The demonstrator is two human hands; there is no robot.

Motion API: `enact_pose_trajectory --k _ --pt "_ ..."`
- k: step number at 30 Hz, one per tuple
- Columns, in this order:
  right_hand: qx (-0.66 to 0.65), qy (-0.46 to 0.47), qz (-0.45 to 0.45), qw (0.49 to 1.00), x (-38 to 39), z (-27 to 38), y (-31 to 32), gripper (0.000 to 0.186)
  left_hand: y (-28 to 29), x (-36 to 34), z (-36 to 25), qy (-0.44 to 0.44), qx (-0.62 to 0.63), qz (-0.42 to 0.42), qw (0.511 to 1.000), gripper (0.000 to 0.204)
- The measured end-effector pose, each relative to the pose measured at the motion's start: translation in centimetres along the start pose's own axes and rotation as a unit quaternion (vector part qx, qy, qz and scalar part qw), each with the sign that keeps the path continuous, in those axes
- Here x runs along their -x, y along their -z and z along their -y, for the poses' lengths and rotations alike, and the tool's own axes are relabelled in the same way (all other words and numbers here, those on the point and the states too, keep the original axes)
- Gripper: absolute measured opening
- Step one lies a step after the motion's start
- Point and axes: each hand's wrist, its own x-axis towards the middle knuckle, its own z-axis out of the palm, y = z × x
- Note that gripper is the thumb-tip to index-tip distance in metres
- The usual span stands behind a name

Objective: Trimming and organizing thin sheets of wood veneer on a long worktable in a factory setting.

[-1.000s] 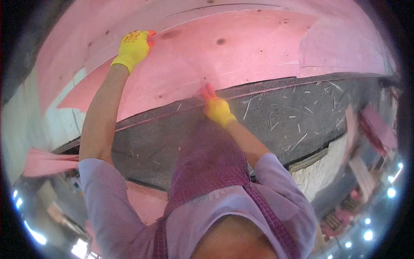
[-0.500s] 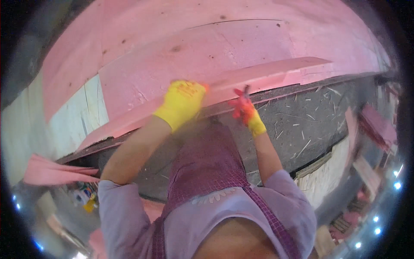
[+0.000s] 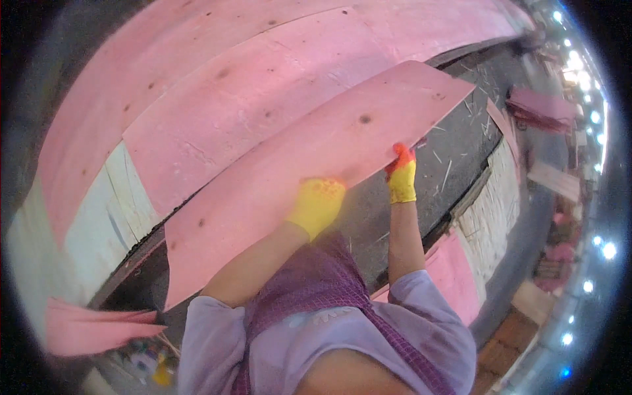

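My left hand (image 3: 316, 204), in a yellow glove with reddish fingers, is closed on the near edge of a loose pink veneer sheet (image 3: 276, 171), slightly blurred. To its right my right hand (image 3: 401, 172), gloved alike, grips that same edge, with a small dark thing by its fingertips that I cannot make out. The sheet is held slanting over a dark gritty surface (image 3: 431, 171) strewn with pale splinters. Behind it lies a layer of pink sheets (image 3: 257, 79) with knots, beside bare pale wood (image 3: 125, 197) at the left.
A crumpled pink sheet stack (image 3: 99, 326) is at the lower left, with small clutter below. To the right are a pale board (image 3: 487, 230), a folded pink pile (image 3: 536, 105), a loose plank (image 3: 553, 181), more wood pieces and a row of bright lights.
The loose sheet has come off the pink layer toward me, held by both hands. My left hand has moved down and right, my right hand rightward. The view has turned.
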Motion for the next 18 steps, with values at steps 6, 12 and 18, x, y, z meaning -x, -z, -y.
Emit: enact_pose_trajectory --k 6,12,18 --pt "0.054 -0.097 -0.119 0.987 3.1 -14.9 19.9 0.019 -17.4 3.5 -2.3 -0.099 -0.02 0.12 0.988 0.017" --pt "-0.119 -0.203 -0.17 0.957 6.2 -15.6 24.4 0.016 -18.1 5.7 -6.0 -0.113 -0.008 -0.009 0.993 0.011" --pt "-0.108 -0.079 -0.053 0.99 5.4 -1.9 18.6 0.012 -12.4 -1.1 -7.9 -0.136 -0.052 -0.081 0.986 0.016"
